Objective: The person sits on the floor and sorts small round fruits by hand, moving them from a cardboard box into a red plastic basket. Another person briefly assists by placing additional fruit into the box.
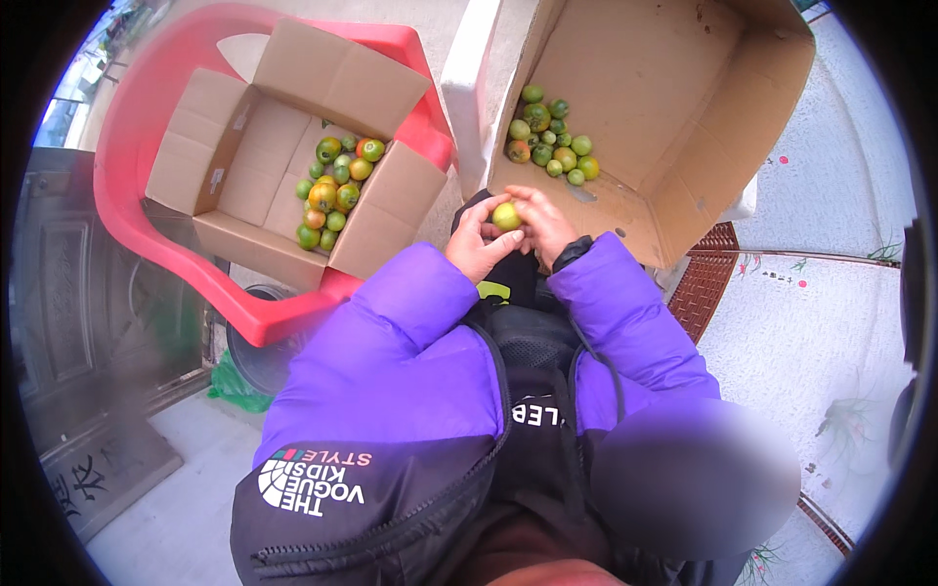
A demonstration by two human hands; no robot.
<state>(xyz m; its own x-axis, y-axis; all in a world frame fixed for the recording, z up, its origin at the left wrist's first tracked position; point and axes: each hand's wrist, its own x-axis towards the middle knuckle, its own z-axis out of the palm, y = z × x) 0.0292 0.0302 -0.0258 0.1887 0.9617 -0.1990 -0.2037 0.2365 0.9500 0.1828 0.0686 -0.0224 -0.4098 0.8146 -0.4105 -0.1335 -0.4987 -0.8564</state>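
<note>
A single yellow-green tomato (506, 216) sits between my two hands, low in front of my body. My left hand (475, 240) curls round it from the left, with the thumb below it. From the other side, the fingers of my right hand (544, 225) close about the same tomato. Just beyond my right hand, a tilted cardboard box (608, 220) has green and reddish tomatoes (553, 139) gathered along its left side. To the left, an open-flapped cardboard box (256, 161) contains green, orange and reddish tomatoes (333, 194) grouped at its right side.
A red plastic chair (117, 146) supports the left box. Beside the right box is a white plastic armrest (469, 73). Below the red chair stand a dark bucket (249, 359) and a green plastic bag (234, 384). A patterned white covering (813, 329) spreads at right.
</note>
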